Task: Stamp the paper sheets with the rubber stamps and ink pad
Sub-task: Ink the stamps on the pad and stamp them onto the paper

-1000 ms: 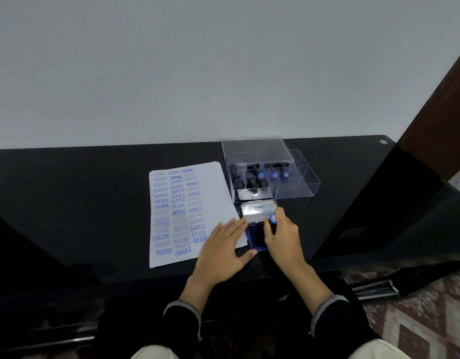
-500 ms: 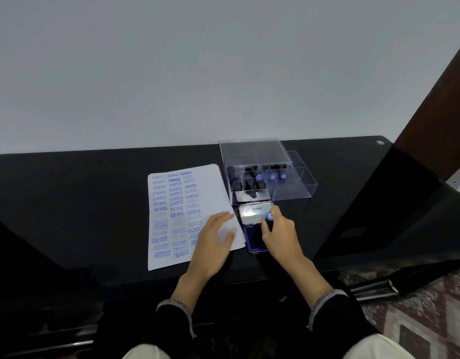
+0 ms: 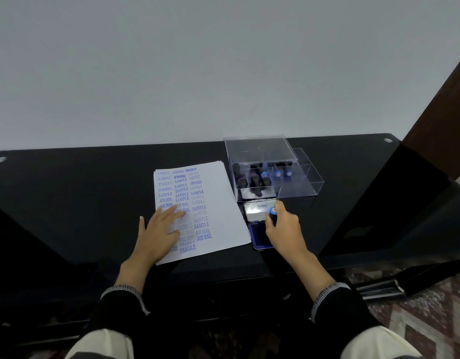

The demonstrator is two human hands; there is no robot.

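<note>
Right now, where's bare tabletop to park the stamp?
Free: the black table left of the paper sheets, and the strip right of the clear stamp box. Crowded: the sheets, box and ink pad sit packed together, left hand on the sheets, right hand holding the stamp over the pad.

1. Both arms wear long black sleeves that end at the wrists.
2. The left sleeve (image 3: pixel 120 304) ends in a narrow cuff with a fine black-and-white woven pattern, like small checks or stripes.
3. The right sleeve (image 3: pixel 337 304) carries a matching patterned cuff band, with a pale edge showing along its underside.
4. The left hand (image 3: pixel 159 234) and the right hand (image 3: pixel 286 231) are bare, with no gloves.
5. Pale, cream-coloured cloth covers the lap at the bottom edge of the view, under both forearms.
</note>
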